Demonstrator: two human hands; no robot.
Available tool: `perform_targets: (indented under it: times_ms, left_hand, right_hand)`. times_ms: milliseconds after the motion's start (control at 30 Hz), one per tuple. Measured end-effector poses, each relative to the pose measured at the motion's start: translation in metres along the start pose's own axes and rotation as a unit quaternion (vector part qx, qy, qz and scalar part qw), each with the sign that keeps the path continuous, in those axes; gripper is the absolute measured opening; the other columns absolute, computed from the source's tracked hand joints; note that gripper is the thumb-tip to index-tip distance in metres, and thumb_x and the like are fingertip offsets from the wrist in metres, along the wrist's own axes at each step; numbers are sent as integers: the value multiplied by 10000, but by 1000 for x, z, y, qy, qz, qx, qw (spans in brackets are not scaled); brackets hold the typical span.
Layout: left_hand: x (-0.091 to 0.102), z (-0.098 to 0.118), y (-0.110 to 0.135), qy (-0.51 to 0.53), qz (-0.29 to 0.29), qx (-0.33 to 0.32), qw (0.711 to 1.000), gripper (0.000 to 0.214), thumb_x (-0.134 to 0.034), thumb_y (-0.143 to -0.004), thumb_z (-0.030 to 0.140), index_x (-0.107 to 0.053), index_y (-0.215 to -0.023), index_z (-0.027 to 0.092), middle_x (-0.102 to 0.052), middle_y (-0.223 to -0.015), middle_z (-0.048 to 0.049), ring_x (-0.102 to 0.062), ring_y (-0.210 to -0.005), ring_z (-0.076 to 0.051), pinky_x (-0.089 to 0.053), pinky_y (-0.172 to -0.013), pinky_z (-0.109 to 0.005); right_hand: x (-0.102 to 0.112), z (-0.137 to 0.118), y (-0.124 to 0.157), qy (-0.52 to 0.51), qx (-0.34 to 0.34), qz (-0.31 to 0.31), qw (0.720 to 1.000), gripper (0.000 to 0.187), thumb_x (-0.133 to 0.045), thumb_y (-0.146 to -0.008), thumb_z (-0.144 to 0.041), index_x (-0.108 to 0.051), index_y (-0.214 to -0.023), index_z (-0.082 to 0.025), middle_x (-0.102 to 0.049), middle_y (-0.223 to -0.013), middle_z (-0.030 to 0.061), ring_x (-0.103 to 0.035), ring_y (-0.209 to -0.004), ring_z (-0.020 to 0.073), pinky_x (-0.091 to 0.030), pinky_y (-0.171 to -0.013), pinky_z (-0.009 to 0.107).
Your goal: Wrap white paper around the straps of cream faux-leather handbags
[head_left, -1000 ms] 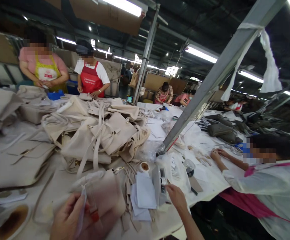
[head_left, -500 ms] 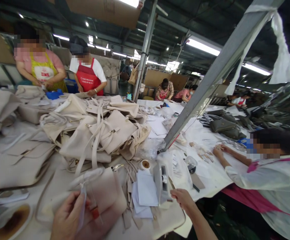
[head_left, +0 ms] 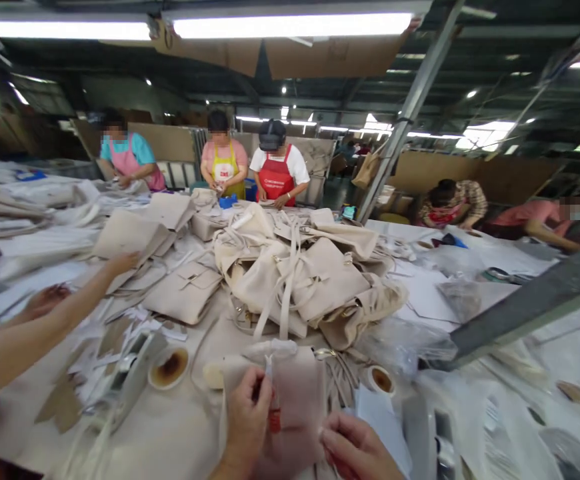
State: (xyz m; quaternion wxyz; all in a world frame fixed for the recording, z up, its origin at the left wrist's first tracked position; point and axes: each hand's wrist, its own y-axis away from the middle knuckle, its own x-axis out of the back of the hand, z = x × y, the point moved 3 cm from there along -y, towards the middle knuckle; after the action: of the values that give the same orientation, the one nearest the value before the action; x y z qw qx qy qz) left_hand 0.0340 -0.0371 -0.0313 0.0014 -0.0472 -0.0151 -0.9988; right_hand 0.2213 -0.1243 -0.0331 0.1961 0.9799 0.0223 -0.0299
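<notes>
A beige handbag [head_left: 303, 400] lies on the table in front of me, its top handle [head_left: 276, 347] wrapped in whitish material. My left hand [head_left: 247, 417] is over its front, thumb and fingers closed on a thin translucent white strip [head_left: 269, 368]. Below the strip shows a small red printed patch [head_left: 274, 420]. My right hand [head_left: 355, 445] is at the bag's right edge, fingertips pinched together; whatever is in them is too small to make out. White paper sheets [head_left: 383, 427] and a tape dispenser [head_left: 423, 427] are right of the bag.
A heap of beige bags [head_left: 315, 273] stands behind my bag. Left are a tape roll [head_left: 169, 368], another dispenser [head_left: 130, 373] and a co-worker's arms [head_left: 70, 310] reaching in. A metal post [head_left: 530, 307] slants on the right. Several workers stand across the table.
My view has swung left, bringing a co-worker's arms into sight. My right hand has moved from beside the tape dispenser to the bag's edge. My left hand keeps its pinch.
</notes>
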Motion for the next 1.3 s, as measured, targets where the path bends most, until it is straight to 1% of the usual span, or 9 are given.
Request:
perform_targets:
  times_ms: [100, 200, 433, 567, 700, 833, 1000, 1167, 1300]
  left_hand:
    - [1, -4, 4, -36, -6, -30, 999, 326, -557, -854, 487, -576, -702, 199, -584, -605, 15, -552, -582, -150, -443, -573, -246]
    - [1, -7, 7, -41, -24, -49, 998, 297, -533, -869, 449, -601, -741, 190, -623, -658, -6, -575, -634, -168, -442, -608, -262]
    - [2, -3, 15, -36, -23, -36, 998, 287, -471, -912, 407, -625, -810, 187, -667, -742, -54, -618, -696, -207, -461, -648, -291]
    - [10, 2, 19, -13, -7, -12, 1000, 216, -585, -873, 353, -663, -994, 192, -744, -887, -108, -687, -847, -255, -495, -782, -320]
    - [18, 10, 21, 24, -9, -26, 999, 342, -702, -798, 324, -702, -1120, 209, -751, -1044, -135, -672, -1008, -287, -457, -941, -339]
    - [19, 11, 17, 99, -18, 35, 994, 220, -692, -784, 393, -720, -874, 193, -743, -829, -86, -668, -785, -231, -492, -726, -305]
    - [7, -7, 19, 276, -23, 205, 939, 405, -782, -604, 507, -559, -714, 187, -609, -516, 22, -467, -407, -99, -360, -427, -214]
    - [-2, -21, 24, 309, -17, 214, 927, 612, -811, -479, 641, -387, -672, 244, -586, -466, 44, -443, -333, -110, -396, -342, -246]
    - [-1, -21, 22, 320, 11, 215, 922, 662, -827, -463, 631, -332, -692, 257, -581, -458, 56, -459, -329, -110, -375, -329, -222]
  right_hand:
    - [-47, -74, -32, 69, 98, -64, 991, 222, -629, -767, -395, -621, -680, -191, -579, -629, -20, -494, -619, 129, -372, -612, 258]
    - [-67, -96, -55, 155, 106, -53, 981, 154, -579, -700, -312, -601, -612, -188, -540, -600, -16, -498, -634, 158, -385, -633, 291]
    - [-64, -75, -76, 268, 68, 29, 961, 163, -564, -690, -275, -566, -543, -206, -518, -544, -21, -482, -582, 162, -336, -568, 294]
    - [-66, -78, -78, 279, 67, 67, 956, 184, -597, -670, -278, -562, -502, -213, -511, -510, -28, -474, -557, 161, -306, -553, 297]
    - [-65, -78, -78, 252, 67, 65, 963, 218, -627, -658, -319, -556, -481, -214, -513, -502, -29, -473, -551, 158, -311, -552, 294]
    - [-63, -72, -72, 171, 40, 9, 984, 158, -652, -624, -350, -632, -555, -209, -505, -497, -47, -418, -496, 126, -312, -511, 277]
    - [-67, -54, -66, 8, 28, -1, 1000, 281, -746, -584, -366, -648, -798, -212, -591, -524, -62, -467, -461, 115, -357, -494, 249]
    - [-80, -38, -63, -102, 49, -1, 994, 428, -814, -636, -426, -646, -960, -202, -699, -721, -6, -571, -562, 132, -410, -502, 230]
    - [-86, -31, -66, -161, 66, 6, 985, 540, -850, -632, -469, -606, -1047, -224, -716, -840, 5, -586, -569, 120, -476, -533, 241]
